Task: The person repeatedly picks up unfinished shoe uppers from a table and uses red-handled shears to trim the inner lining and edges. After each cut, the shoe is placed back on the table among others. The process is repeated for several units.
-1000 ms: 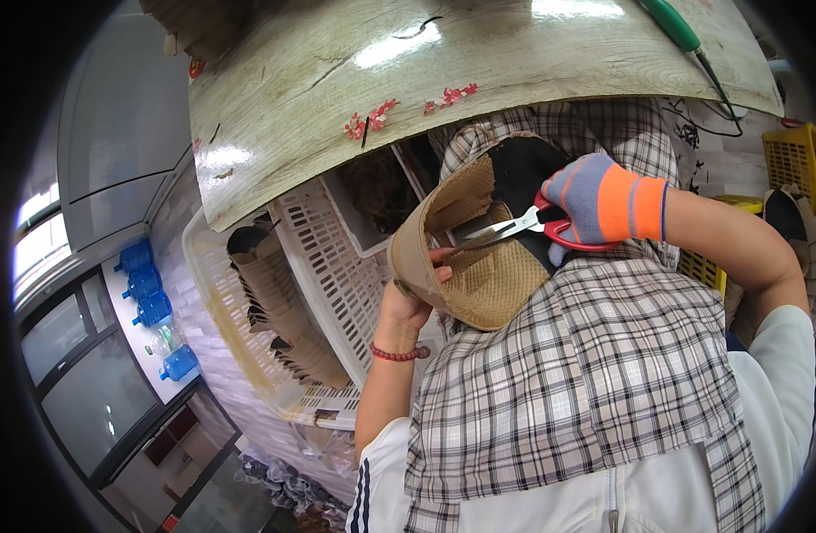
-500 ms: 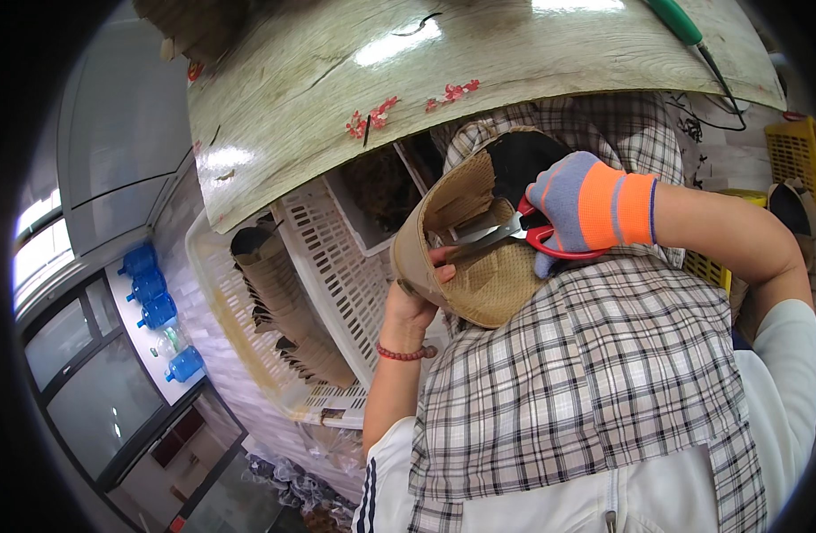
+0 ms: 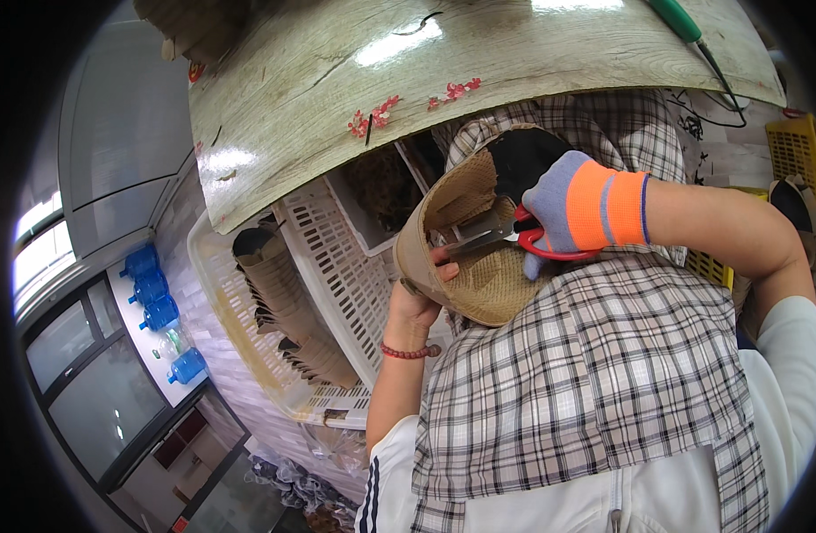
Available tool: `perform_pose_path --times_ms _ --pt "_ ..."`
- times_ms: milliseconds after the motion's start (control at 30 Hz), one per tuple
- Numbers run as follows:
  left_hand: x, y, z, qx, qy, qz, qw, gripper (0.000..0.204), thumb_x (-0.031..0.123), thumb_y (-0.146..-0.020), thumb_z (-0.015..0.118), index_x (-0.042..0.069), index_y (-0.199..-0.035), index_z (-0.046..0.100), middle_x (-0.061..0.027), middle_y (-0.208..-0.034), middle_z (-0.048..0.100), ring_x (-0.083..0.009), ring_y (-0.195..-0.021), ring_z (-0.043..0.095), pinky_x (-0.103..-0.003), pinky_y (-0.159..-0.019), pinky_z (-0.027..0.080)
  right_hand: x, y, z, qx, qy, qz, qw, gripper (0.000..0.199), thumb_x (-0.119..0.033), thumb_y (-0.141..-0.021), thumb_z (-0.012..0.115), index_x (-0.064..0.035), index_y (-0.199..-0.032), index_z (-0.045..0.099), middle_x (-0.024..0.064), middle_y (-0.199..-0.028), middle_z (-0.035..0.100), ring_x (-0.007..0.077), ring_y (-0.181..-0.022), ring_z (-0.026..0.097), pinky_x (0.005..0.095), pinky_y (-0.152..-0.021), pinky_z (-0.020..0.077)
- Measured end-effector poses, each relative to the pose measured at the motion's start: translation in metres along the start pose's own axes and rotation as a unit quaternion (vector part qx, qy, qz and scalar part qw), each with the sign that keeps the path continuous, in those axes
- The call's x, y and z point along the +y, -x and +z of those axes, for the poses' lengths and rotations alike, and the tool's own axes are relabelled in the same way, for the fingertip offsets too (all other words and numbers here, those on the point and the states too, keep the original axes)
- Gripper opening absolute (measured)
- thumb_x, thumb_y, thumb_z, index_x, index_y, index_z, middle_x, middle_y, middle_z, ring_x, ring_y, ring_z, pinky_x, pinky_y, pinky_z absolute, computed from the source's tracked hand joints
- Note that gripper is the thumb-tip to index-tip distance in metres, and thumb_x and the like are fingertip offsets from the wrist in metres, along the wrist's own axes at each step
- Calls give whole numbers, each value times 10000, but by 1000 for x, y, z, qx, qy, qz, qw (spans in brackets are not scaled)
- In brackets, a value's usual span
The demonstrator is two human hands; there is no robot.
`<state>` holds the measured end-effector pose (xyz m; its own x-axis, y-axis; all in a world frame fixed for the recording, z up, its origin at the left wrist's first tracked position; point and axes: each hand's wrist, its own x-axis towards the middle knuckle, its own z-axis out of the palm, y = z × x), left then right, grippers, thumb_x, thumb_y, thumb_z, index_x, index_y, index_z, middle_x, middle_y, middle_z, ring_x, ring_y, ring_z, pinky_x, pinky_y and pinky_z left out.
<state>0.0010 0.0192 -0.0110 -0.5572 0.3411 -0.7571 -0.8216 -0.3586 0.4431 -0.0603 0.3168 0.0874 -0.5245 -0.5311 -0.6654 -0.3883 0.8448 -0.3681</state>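
On my lap rests a hollow, cap-like tan shell [image 3: 506,298] of stiff textured material, with black lining at its far side. My left hand [image 3: 417,293] grips its left wall, the fingertips showing inside and the thumb side hidden behind the wall. A grey and orange knit glove covers my right hand [image 3: 572,209], closed round the red handles of a pair of scissors [image 3: 550,252]. The metal blades reach into the shell and point toward my left fingertips. Whether the blade tips touch the material, I cannot make out.
A wood-patterned table [image 3: 293,115] spans the far side, with a green-handled tool [image 3: 674,18] on it. Left of my lap, a white plastic basket [image 3: 346,266] stands by stacked tan pieces [image 3: 288,293]. Yellow crates [image 3: 794,147] sit at far right; blue water bottles [image 3: 155,289] line the left.
My right hand and the scissors have shifted slightly left, deeper toward the shell's left wall. My left hand keeps its hold on the shell.
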Motion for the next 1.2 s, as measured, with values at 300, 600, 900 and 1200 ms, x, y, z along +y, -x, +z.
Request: perform_pose_path --times_ms 300,600,900,1200 --pt "9 -5 -1 -78 -29 143 986 249 104 -933 669 11 -1162 643 -86 -1024 694 -192 -921 667 -317 -825 568 35 10 -1 -71 -83 20 994 790 -792 -787 593 -16 -827 738 155 -728 682 325 -665 674 416 -642 549" --pt "5 -54 -11 2 31 255 966 303 194 -1046 487 36 -1285 588 -89 -1156 669 -199 -1014 646 -306 -831 558 75 -31 -4 -289 -332 -55 896 978 -863 -865 342 37 -947 716 88 -656 568 186 -567 613 334 -553 543" --pt "21 -58 -18 -55 1 227 972 280 148 -966 608 29 -1218 629 -60 -1024 690 -171 -820 638 -284 -722 525 51 -44 -31 -302 -295 -53 905 970 -862 -865 338 19 -946 736 102 -677 600 203 -564 624 343 -530 562" --pt "20 -61 -16 -13 36 218 975 241 117 -948 653 64 -1183 657 -21 -1041 691 -131 -886 622 -302 -747 491 51 -41 -26 -272 -303 -45 912 951 -856 -857 399 37 -896 727 41 -607 521 162 -486 526 310 -485 496"
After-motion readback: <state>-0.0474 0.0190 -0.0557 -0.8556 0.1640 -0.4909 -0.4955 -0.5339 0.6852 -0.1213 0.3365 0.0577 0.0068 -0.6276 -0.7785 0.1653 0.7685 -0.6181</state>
